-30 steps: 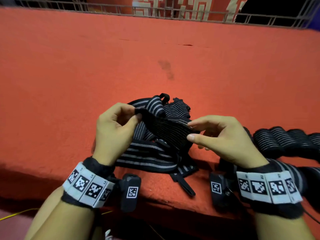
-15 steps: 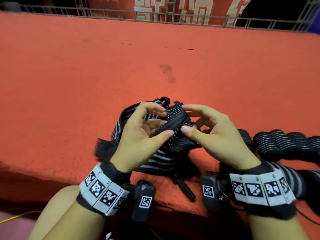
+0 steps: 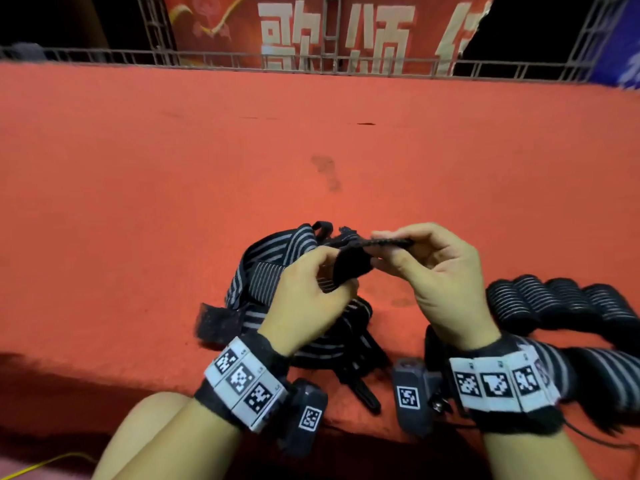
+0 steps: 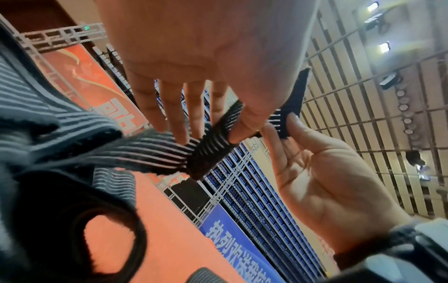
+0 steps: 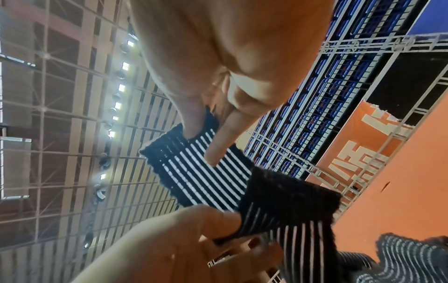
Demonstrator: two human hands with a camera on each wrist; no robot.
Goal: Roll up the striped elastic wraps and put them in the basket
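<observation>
A black elastic wrap with grey stripes [image 3: 353, 261] is held up between both hands above a loose pile of the same wraps [image 3: 270, 271] on the red carpeted ledge [image 3: 173, 202]. My left hand [image 3: 311, 289] pinches the folded end from the left. My right hand [image 3: 433, 265] pinches the wrap's flat end between thumb and fingers. The left wrist view shows the wrap [image 4: 213, 139] pinched between fingertips. The right wrist view shows the striped end [image 5: 201, 168] held flat under the thumb. No basket is in view.
Several rolled striped wraps [image 3: 561, 303] lie in a row at the right. A black strap [image 3: 360, 393] hangs over the ledge's front edge. A metal railing [image 3: 311, 64] and a red banner [image 3: 329, 29] stand behind the carpet.
Both hands have shifted right and up a little. The wrap's end, spread wide a second ago, is now folded over and pinched between the two hands.
</observation>
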